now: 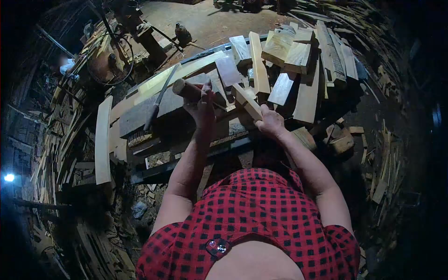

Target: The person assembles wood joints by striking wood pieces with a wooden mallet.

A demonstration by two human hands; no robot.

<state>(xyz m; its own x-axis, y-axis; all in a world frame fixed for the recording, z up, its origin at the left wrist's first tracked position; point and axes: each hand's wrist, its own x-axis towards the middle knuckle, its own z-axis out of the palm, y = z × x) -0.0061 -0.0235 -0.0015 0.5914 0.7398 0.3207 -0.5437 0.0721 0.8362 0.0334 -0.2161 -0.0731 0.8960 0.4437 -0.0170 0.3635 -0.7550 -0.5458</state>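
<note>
Over the left part of the workbench, my left hand (203, 108) is closed around a short round wooden piece (185, 88), its cut end facing left. My right hand (270, 121) grips the near end of a squared wooden bar (247, 101), which slants up and left over the bench. A long narrow tool with a dark handle (152, 116) lies left of my left hand, on a wide dark board (175, 103). Just beyond the bar is a pale flat block (227, 70). To the right of it a light wooden strip (259, 63) points away from me.
Stacked wood blocks (285, 49) and long planks (308, 88) cover the bench's right side. A curved pale board (103, 140) leans at its left end. A thin metal hoop (110, 59) stands at the far left. Scrap wood (60, 140) is heaped around.
</note>
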